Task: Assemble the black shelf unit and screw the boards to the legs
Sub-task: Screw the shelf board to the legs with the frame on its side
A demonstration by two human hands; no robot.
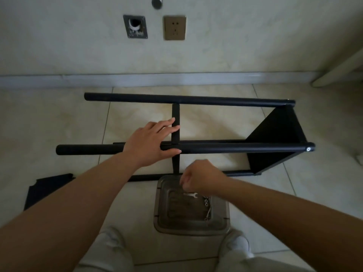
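The black shelf unit lies on its side on the tiled floor, with its round legs (235, 149) running left to right. One black board (279, 132) is fixed between the legs at the right end. A second board (175, 114) stands edge-on near the middle. My left hand (151, 143) rests flat on the nearest upper leg, its straight fingers touching that middle board. My right hand (202, 178) hovers over the far end of a metal tray (192, 229). Its fingers are bunched and point down, and anything between the fingertips is hidden. A small wrench (191, 194) and several screws (207, 203) lie in the tray.
A loose black board (49, 191) lies on the floor at the lower left, partly under my left forearm. The wall with a socket (174, 27) and a skirting board is just behind the unit. A white furniture edge (337, 71) stands at the far right. My knees flank the tray.
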